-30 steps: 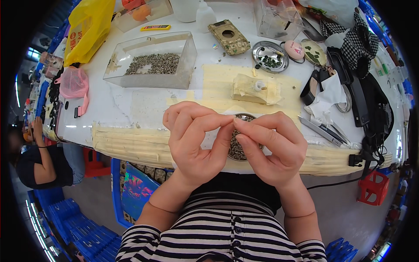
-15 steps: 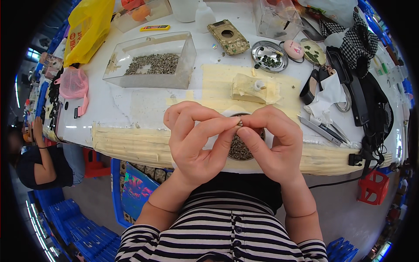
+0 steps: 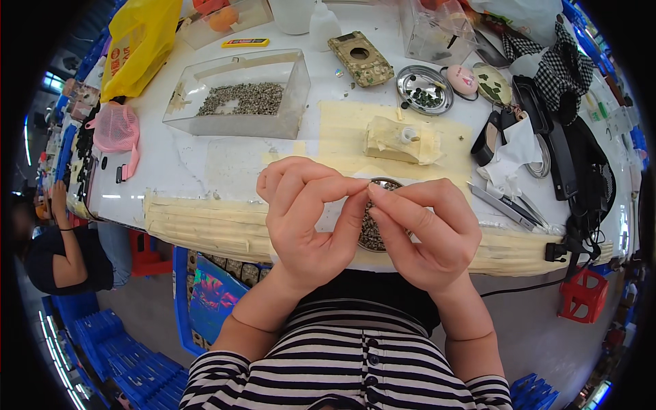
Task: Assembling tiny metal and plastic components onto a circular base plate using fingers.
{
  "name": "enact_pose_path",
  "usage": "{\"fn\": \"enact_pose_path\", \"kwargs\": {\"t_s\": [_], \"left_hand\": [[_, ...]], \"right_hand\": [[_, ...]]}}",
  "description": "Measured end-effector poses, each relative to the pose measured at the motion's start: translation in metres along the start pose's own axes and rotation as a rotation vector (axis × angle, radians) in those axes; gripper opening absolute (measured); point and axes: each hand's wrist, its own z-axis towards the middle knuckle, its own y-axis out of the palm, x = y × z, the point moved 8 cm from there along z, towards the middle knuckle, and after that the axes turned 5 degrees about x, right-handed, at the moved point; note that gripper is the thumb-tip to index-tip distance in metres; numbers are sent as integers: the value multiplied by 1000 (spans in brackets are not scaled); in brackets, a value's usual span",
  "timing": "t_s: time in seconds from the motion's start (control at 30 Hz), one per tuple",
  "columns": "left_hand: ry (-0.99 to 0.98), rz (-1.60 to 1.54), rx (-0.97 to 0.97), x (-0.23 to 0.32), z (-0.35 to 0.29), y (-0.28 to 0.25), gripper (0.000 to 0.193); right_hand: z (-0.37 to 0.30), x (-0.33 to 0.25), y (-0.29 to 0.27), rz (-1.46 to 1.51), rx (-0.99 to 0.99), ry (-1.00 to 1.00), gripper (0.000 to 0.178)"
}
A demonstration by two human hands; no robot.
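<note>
My left hand [image 3: 306, 229] and my right hand [image 3: 430, 236] meet above a round dish [image 3: 389, 180], thumb and forefinger of each pinched together. Their fingertips touch, and whatever lies between them is too small and covered to make out. Many small grey-brown pieces [image 3: 371, 236] fill the dish, which my fingers partly cover. Just beyond my hands, a block wrapped in cream tape [image 3: 393, 143] carries a short white tube [image 3: 409, 134] on top.
A clear box [image 3: 294, 113] of similar pieces stands at far left. Beyond the block lie a camouflage-patterned case [image 3: 360, 60] and a metal dish [image 3: 447, 102] with dark green bits. Tweezers [image 3: 533, 210] and a cutter [image 3: 502, 207] lie right. Another person [image 3: 68, 263] sits left.
My right hand has turned and shifted slightly right and down, its forefinger now pointing toward the left fingertips. The small grey-brown piece seen between the fingertips is now covered.
</note>
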Motion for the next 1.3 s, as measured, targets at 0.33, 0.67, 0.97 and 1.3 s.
{"fn": "enact_pose_path", "kwargs": {"t_s": [0.33,0.67,0.97,1.3], "left_hand": [[-12,-48,13,-2,-2,-2,21],[69,-37,-3,5,0,-1,26],[77,35,9,5,-2,-1,26],[23,-13,16,1,-3,-3,23]], "right_hand": [[0,11,-3,79,-19,193,28],[-2,26,6,322,-96,393,18],[1,7,-5,58,10,132,23],[-1,10,-1,43,-4,165,24]]}}
